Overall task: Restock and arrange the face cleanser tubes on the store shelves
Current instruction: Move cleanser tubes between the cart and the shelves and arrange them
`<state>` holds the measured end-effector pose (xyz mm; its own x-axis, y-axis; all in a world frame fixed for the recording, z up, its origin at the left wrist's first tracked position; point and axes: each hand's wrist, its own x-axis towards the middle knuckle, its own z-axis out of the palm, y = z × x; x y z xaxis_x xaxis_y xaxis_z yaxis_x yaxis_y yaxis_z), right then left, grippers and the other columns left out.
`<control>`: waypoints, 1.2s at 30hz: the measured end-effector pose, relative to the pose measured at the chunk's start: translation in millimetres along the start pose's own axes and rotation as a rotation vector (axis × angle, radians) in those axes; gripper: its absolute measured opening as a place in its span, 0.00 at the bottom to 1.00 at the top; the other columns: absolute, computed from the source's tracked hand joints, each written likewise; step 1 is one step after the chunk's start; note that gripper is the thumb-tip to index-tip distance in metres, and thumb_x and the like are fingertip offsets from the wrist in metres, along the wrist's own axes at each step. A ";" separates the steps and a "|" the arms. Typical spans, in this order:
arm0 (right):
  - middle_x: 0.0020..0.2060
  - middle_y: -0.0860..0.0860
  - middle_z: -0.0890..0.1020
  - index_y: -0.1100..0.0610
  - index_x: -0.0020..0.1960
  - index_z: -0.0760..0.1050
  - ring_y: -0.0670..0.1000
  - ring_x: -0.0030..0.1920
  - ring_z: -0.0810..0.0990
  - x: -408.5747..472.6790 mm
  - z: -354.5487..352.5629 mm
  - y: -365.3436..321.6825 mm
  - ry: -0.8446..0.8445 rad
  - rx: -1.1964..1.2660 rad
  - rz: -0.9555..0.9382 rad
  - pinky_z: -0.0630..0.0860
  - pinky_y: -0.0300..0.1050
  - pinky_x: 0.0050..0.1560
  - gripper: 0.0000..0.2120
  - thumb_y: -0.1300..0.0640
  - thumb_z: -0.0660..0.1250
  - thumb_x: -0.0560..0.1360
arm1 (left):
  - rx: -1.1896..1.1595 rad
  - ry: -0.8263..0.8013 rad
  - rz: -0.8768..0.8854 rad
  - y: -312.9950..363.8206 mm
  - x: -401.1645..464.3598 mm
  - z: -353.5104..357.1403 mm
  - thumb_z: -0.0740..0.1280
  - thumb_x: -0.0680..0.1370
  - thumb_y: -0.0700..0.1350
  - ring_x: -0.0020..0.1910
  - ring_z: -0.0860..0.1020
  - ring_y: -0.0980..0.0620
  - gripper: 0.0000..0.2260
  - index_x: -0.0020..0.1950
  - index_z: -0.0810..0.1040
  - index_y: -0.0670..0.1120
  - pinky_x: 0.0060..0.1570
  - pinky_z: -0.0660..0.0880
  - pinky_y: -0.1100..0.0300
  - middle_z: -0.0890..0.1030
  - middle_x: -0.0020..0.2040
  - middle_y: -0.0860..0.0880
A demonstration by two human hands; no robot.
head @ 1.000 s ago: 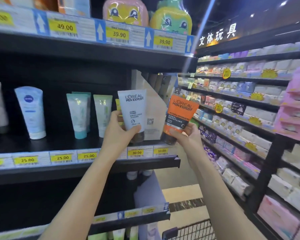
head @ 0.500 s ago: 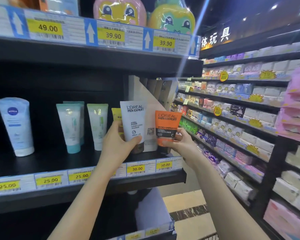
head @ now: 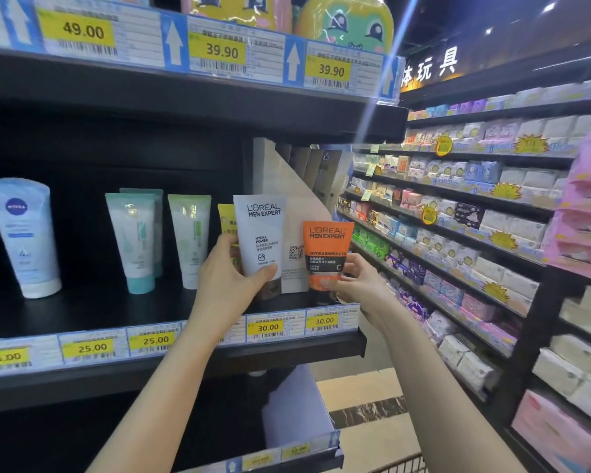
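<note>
My left hand (head: 231,279) grips a grey L'Oreal Men Expert tube (head: 260,233) upright at the right end of the black middle shelf (head: 93,312). My right hand (head: 354,279) pinches the lower part of an orange L'Oreal Men Expert tube (head: 326,249), upright just right of the grey one, above the 30.00 tags. A yellow tube (head: 226,218) peeks out behind my left hand. Further left stand a pale green tube (head: 190,237), two teal-capped tubes (head: 133,240) and a white Nivea tube (head: 23,233).
A beige cardboard divider (head: 284,179) stands behind the two held tubes. The upper shelf (head: 185,87) overhangs with price tags and cartoon bottles. An aisle of packaged goods (head: 475,233) runs along the right. A cart rim (head: 403,466) shows at the bottom.
My right hand brought the orange tube in from the right, turned it upright and lowered it beside the grey tube. My left hand kept holding the grey tube in place.
</note>
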<state>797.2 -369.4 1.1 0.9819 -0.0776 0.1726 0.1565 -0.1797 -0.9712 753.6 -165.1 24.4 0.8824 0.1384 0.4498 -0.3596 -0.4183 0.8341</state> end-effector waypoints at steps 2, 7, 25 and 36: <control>0.52 0.51 0.79 0.54 0.58 0.69 0.49 0.43 0.80 0.8 -0.4 1.2 0.004 -0.012 -0.002 0.78 0.39 0.38 0.23 0.63 0.75 0.67 | 0.000 -0.002 0.002 0.4 -0.5 -0.4 0.73 0.71 0.44 0.57 0.77 0.49 0.22 0.60 0.67 0.48 0.36 0.69 0.69 0.76 0.62 0.48; 0.48 0.49 0.79 0.53 0.58 0.67 0.48 0.41 0.80 0.5 -0.3 1.8 -0.014 -0.015 0.004 0.79 0.40 0.40 0.23 0.62 0.74 0.68 | -0.014 -0.007 0.008 1.7 -2.4 -1.6 0.72 0.72 0.44 0.58 0.76 0.49 0.22 0.61 0.67 0.48 0.36 0.70 0.68 0.76 0.62 0.49; 0.51 0.47 0.79 0.50 0.61 0.70 0.43 0.51 0.79 -74.8 51.1 -60.3 -0.108 0.024 -0.340 0.79 0.39 0.50 0.13 0.55 0.65 0.76 | -0.441 -0.041 0.110 11.8 -29.3 -22.3 0.73 0.69 0.39 0.50 0.80 0.59 0.22 0.54 0.65 0.56 0.44 0.77 0.65 0.78 0.52 0.54; 0.54 0.49 0.79 0.54 0.59 0.71 0.48 0.53 0.80 -73.0 71.0 -56.4 -0.124 0.182 -0.297 0.80 0.43 0.51 0.13 0.59 0.67 0.75 | -0.254 -0.016 0.210 -0.3 -27.9 -41.0 0.69 0.74 0.42 0.54 0.74 0.65 0.13 0.54 0.70 0.53 0.48 0.73 0.74 0.74 0.53 0.61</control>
<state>724.2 -284.0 31.6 0.8945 0.0732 0.4409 0.4420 0.0014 -0.8970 716.6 -132.0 24.7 0.7847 0.0574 0.6172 -0.5969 -0.1986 0.7773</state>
